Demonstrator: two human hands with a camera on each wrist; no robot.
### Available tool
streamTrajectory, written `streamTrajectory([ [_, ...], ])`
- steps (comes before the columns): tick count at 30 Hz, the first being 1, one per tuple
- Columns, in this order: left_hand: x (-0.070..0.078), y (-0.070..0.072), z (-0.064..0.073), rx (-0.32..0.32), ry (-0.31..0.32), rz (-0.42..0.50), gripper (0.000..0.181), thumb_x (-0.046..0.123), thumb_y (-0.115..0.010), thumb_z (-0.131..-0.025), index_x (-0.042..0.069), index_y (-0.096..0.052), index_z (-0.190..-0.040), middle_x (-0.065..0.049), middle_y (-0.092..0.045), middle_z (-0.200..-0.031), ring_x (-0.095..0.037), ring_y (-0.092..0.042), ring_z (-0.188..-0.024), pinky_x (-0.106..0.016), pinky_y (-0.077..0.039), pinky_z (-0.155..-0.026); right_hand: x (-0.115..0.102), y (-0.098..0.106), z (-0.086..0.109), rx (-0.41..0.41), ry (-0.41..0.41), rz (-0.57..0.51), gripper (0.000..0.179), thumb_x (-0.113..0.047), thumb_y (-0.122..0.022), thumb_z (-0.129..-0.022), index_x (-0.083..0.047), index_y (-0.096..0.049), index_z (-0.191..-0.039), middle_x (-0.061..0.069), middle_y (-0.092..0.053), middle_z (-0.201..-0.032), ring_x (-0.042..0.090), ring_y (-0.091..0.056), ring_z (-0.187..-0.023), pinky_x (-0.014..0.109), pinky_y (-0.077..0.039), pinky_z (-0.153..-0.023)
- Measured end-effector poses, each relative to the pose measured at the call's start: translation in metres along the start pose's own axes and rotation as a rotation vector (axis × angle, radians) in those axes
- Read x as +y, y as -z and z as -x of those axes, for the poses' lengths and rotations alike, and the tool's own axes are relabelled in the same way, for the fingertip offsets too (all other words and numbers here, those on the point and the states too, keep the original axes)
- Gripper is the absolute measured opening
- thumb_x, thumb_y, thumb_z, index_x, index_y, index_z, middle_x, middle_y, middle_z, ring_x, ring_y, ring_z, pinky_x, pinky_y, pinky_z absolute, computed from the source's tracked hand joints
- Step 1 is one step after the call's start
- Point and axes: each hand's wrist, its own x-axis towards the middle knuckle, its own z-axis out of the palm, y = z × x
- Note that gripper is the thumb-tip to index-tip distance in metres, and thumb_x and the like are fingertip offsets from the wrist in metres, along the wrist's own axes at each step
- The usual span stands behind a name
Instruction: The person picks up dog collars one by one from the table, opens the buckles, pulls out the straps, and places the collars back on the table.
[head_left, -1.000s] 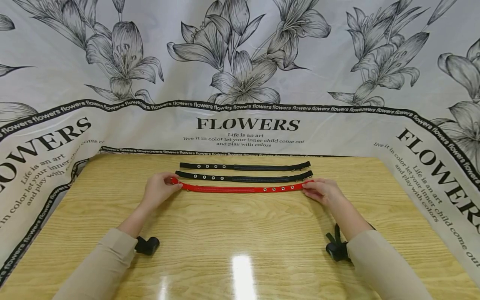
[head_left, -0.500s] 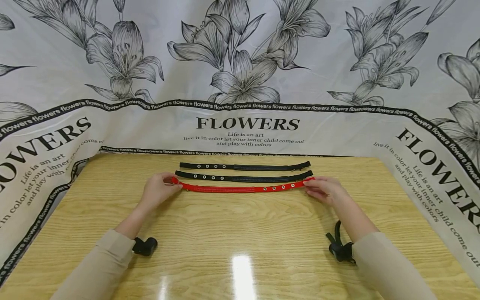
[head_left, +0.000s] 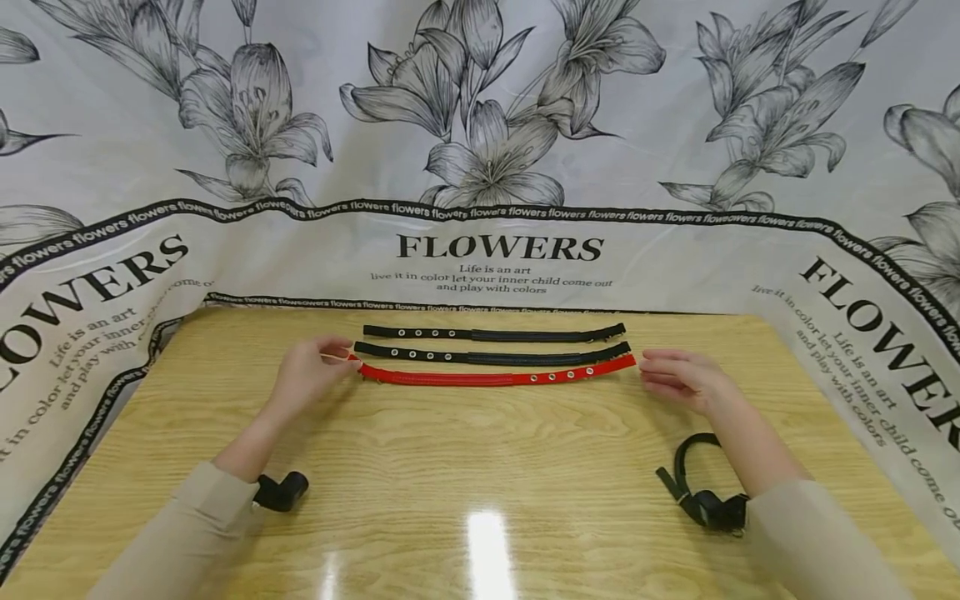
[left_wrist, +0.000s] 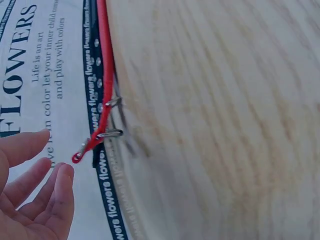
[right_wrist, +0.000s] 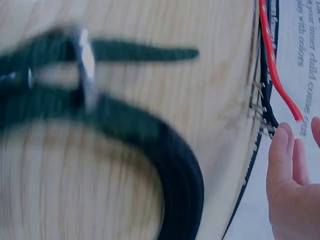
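Observation:
A red collar (head_left: 450,379) with metal eyelets lies across the table, its ends curving up toward the far side. Just behind it are two black collars with eyelets, a nearer one (head_left: 517,359) and a farther one (head_left: 525,336). My left hand (head_left: 307,375) is beside the red collar's left end, fingers relaxed; in the left wrist view a gap parts the fingertips from the buckle end (left_wrist: 82,150). Past the collar's right end, my right hand (head_left: 690,382) hovers with loosely extended fingers and nothing in them. The right wrist view shows the thumb and fingers spread below the red tip (right_wrist: 295,112).
The wooden table (head_left: 420,467) stretches in front of the collars. A white flower-printed cloth (head_left: 495,275) rises along its back and sides. A black device (head_left: 281,492) sits at the left wrist, and a black strap loop (head_left: 681,458) hangs by the right wrist.
Both hands have let go of the red collar's ends and drawn outward, the right one farther. The red collar stays in place behind them.

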Motion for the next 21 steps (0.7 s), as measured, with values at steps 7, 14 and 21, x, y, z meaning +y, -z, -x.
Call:
streamTrajectory([
  [7,0.020,-0.001,-0.002,0.022,-0.023,-0.027,0.033,0.009,-0.070,-0.082,-0.007,-0.063,-0.111,-0.021,-0.065,-0.099,-0.032,-0.063,-0.089,-0.042,-0.052,-0.077,-0.008,0.027,0.013,-0.029,0.021,0.087,0.020,-0.003,-0.063,-0.088,-0.021,-0.070,-0.083,-0.005,-0.069,-0.084,0.010,-0.067,-0.080,0.029,-0.054,-0.079],
  [14,0.053,-0.021,-0.009,-0.027,-0.096,0.043,0.029,0.007,-0.072,-0.081,-0.004,-0.065,-0.106,-0.020,-0.066,-0.099,-0.028,-0.064,-0.085,-0.036,-0.054,-0.074,-0.006,0.061,0.025,-0.035,0.053,0.207,0.022,-0.006,-0.060,-0.090,-0.026,-0.069,-0.086,-0.009,-0.066,-0.088,0.009,-0.066,-0.083,0.029,-0.054,-0.078],
  [21,0.080,-0.060,-0.008,-0.144,-0.078,0.121,0.027,0.012,-0.073,-0.081,0.003,-0.067,-0.106,-0.011,-0.066,-0.101,-0.021,-0.062,-0.087,-0.030,-0.053,-0.071,0.001,0.100,0.043,-0.012,0.097,0.388,0.028,-0.006,-0.059,-0.091,-0.033,-0.067,-0.089,-0.013,-0.065,-0.091,0.006,-0.065,-0.084,0.027,-0.055,-0.075],
])
